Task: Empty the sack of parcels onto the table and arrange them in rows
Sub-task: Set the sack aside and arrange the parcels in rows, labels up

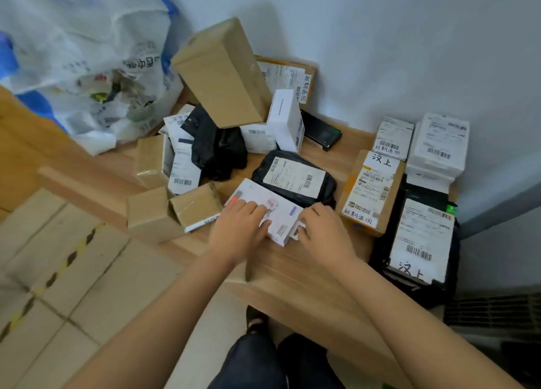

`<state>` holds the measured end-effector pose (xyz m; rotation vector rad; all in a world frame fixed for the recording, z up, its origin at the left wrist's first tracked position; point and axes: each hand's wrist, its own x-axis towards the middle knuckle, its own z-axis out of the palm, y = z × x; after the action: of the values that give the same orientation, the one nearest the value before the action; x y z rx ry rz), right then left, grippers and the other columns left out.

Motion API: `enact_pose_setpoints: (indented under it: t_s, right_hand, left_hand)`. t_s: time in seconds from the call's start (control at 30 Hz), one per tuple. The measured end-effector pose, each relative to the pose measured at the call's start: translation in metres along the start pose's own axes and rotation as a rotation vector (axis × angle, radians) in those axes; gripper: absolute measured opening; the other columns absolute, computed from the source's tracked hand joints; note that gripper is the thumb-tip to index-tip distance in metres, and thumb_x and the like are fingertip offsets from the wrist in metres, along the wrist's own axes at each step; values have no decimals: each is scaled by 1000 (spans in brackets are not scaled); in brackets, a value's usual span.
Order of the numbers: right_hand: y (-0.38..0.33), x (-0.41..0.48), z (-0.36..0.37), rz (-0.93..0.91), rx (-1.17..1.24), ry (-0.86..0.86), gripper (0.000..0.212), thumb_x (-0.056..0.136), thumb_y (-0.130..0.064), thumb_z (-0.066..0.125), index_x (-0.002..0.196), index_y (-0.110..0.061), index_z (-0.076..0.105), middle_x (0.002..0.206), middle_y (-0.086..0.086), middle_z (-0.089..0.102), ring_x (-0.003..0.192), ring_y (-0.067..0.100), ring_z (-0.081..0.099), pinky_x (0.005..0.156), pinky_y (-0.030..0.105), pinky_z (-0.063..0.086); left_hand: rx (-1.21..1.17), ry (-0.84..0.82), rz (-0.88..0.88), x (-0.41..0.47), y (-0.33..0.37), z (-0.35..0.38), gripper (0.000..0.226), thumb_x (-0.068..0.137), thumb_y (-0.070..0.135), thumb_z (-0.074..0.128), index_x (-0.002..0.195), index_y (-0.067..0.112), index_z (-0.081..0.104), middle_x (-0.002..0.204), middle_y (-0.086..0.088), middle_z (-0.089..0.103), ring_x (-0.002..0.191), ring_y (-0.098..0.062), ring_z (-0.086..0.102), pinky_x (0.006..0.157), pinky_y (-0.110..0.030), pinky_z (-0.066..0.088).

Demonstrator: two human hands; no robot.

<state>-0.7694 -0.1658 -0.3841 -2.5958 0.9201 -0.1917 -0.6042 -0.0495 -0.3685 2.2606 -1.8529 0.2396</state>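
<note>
A flat white retail box point(257, 197) lies near the front of the wooden table point(292, 274). My left hand point(238, 227) grips its near left side, fingers on top. My right hand point(323, 230) holds its right end at the hang tab. Just behind it lies a black poly parcel point(295, 178) with a white label. A loose pile of parcels sits further back, topped by a tall brown carton point(224, 72) leaning on a white box point(285, 119). The white woven sack point(87, 60) lies slumped at the back left, still holding items.
On the right, parcels sit in rows: a labelled brown box point(371, 189), a black parcel point(418, 242), two white boxes point(393, 138) point(437, 145). Small brown cartons point(152, 210) point(196, 205) overhang the table's left edge. The wall bounds the back; tiled floor point(58, 271) lies left.
</note>
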Motion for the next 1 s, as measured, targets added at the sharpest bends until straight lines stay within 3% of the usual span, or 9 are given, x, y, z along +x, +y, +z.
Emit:
enact_pose_setpoints:
  t_s: [0.1,0.23,0.33,0.43,0.57,0.63,0.73,0.9,1.0]
  right_hand:
    - [-27,-6,11,1,35,-10,25,89,-19,56,112,-12,63,113,6,56,102,26,50,78,37,42]
    - [-59,-14,27,12,59,-27,22,90,-21,57,108,-11,63,111,7,57,105,27,51,83,38,43]
    - [-81,-16,47,100,89,-45,29,93,-32,56,114,-13,63,113,6,57,108,26,51,89,37,44]
    - [-99,-20,68,212,115,-48,36,95,-38,52,120,-15,63,116,8,56,112,27,51,93,38,43]
    - [-114,-32,91,305,249,-42,39,97,-38,51,131,-21,58,125,8,52,120,24,46,97,33,41]
    - [-123,-38,101,364,342,-18,46,96,-39,53,139,-21,51,131,5,47,125,20,44,102,30,38]
    - [-135,-48,111,481,560,72,48,95,-37,57,141,-29,47,134,-1,44,127,10,42,105,20,30]
    - [-147,-72,112,507,704,93,43,95,-45,53,130,-63,36,137,-4,45,123,6,45,112,33,34]
    - [-146,-79,104,567,668,206,48,90,-45,62,134,-52,44,125,-5,46,108,7,49,102,32,42]
  left_hand:
    - [1,5,-41,-32,-20,-9,22,89,32,50,85,15,63,78,-2,63,74,-26,60,63,-35,49]
    - [-1,-62,-126,-70,-44,-15,14,83,29,68,84,16,65,81,-1,65,75,-24,63,57,-31,46]
    - [-64,-155,-219,-91,-62,-10,21,90,34,60,97,15,63,91,-1,63,81,-23,62,51,-29,38]
    - [-218,-260,-310,-103,-79,4,36,95,39,52,122,14,54,117,-2,57,99,-23,59,65,-31,44]
    - [-563,-320,-365,-114,-87,17,52,93,34,58,136,9,43,128,-9,48,108,-24,55,86,-32,46]
    - [-680,-332,-369,-118,-94,21,54,91,28,61,138,9,42,129,-9,47,103,-22,58,85,-25,46]
    - [-814,-300,-370,-124,-104,32,54,87,31,64,135,15,45,127,-5,49,104,-18,59,88,-34,53]
    - [-1015,-379,-412,-134,-103,33,55,87,31,66,135,15,46,130,-2,55,106,-8,60,91,-35,53]
    - [-1034,-521,-408,-127,-95,36,65,84,54,61,138,21,45,130,8,53,109,-12,61,94,-36,51]
